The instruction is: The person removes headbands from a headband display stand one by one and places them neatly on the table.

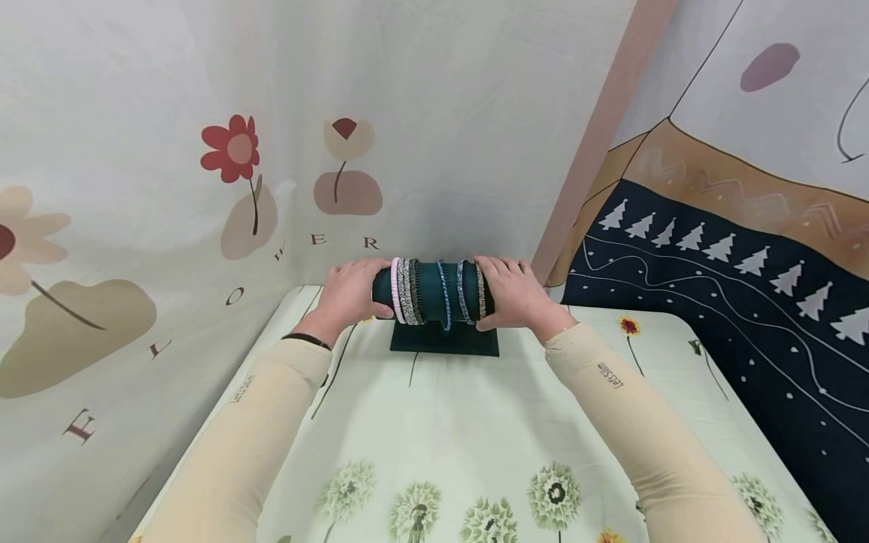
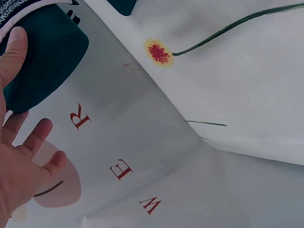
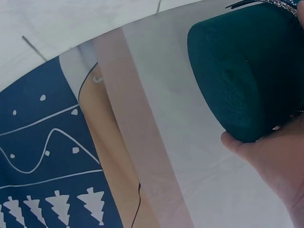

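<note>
A dark green velvet display stand [image 1: 429,294] stands at the back of the table, a horizontal roll over a flat rectangular base [image 1: 444,343]. Several slim headbands circle the roll: a pink one [image 1: 396,292] and silvery ones [image 1: 407,291] at the left, blue braided ones [image 1: 444,290] toward the right. My left hand [image 1: 349,290] grips the roll's left end, its thumb in front beside the pink band [image 2: 19,20]. Around the right end, my right hand [image 1: 514,292] holds on with its thumb low in front. In the right wrist view, its other fingers are mostly hidden by the roll [image 3: 237,76].
A pale tablecloth [image 1: 434,422] printed with dandelions and flowers covers the table. Behind and to the left hangs a light curtain [image 1: 434,136] with flower shapes and letters. A dark blue cloth with white trees [image 1: 679,279] hangs along the right edge.
</note>
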`<state>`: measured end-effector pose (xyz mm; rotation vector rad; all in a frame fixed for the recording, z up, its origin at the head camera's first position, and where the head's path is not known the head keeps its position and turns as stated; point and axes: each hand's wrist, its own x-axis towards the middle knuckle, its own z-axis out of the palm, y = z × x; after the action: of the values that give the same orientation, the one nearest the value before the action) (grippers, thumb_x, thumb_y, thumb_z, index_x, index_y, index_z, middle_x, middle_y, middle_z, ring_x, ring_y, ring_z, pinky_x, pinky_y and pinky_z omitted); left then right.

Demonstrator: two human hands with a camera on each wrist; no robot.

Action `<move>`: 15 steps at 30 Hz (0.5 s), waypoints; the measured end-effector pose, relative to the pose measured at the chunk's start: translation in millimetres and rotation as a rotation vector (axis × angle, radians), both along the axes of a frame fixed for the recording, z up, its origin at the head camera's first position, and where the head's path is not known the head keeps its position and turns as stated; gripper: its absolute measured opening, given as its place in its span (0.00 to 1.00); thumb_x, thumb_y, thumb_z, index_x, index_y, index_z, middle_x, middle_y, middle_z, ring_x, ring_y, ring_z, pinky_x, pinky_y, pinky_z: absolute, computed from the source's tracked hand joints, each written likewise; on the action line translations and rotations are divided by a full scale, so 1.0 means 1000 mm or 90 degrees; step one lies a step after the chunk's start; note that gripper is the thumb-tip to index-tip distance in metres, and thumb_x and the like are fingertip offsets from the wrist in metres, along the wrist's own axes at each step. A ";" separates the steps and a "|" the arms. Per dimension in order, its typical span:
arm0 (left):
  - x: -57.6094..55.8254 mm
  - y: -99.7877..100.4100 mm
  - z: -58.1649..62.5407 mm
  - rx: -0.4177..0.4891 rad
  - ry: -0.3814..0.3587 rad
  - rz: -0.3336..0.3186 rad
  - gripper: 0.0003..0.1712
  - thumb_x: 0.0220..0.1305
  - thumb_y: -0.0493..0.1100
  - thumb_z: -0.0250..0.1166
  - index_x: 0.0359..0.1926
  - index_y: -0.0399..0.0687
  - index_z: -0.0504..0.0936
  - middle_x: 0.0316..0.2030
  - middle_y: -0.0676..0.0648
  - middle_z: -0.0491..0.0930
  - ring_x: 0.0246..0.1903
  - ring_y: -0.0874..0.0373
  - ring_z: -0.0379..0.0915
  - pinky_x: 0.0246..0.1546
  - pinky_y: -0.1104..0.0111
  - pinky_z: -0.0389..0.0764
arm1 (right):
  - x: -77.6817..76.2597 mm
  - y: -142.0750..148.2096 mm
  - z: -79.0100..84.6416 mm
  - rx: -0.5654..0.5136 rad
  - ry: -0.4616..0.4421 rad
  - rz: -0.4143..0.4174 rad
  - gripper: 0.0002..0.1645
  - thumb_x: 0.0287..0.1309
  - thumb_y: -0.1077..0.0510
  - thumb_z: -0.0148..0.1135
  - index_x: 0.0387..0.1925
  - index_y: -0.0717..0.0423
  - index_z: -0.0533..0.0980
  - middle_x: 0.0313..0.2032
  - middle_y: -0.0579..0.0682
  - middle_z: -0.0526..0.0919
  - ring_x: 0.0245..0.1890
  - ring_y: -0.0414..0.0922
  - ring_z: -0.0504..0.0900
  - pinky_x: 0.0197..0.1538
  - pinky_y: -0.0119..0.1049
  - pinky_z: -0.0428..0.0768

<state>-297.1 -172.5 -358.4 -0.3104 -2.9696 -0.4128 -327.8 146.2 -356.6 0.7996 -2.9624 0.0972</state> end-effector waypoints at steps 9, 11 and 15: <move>0.000 0.000 0.000 -0.002 -0.001 0.002 0.55 0.56 0.54 0.84 0.79 0.52 0.67 0.78 0.41 0.70 0.73 0.37 0.66 0.75 0.39 0.63 | 0.000 0.003 0.001 -0.007 0.007 0.005 0.77 0.46 0.34 0.85 0.85 0.53 0.49 0.82 0.58 0.61 0.82 0.61 0.56 0.85 0.66 0.54; 0.000 0.000 0.000 -0.003 0.000 0.001 0.55 0.56 0.54 0.84 0.79 0.52 0.67 0.78 0.41 0.70 0.74 0.37 0.66 0.75 0.38 0.64 | 0.000 0.003 0.001 -0.006 0.008 0.004 0.77 0.46 0.34 0.85 0.85 0.53 0.49 0.82 0.58 0.60 0.83 0.62 0.54 0.85 0.66 0.51; 0.001 0.000 0.001 -0.002 0.000 0.001 0.55 0.56 0.54 0.84 0.79 0.51 0.67 0.78 0.41 0.70 0.74 0.37 0.66 0.75 0.39 0.64 | 0.001 0.004 0.001 -0.010 0.005 0.003 0.76 0.47 0.35 0.85 0.85 0.53 0.49 0.83 0.58 0.59 0.84 0.62 0.51 0.85 0.68 0.46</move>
<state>-296.2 -172.3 -357.7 -0.3085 -2.9703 -0.4075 -326.8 149.8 -355.5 0.8031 -2.9497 0.1165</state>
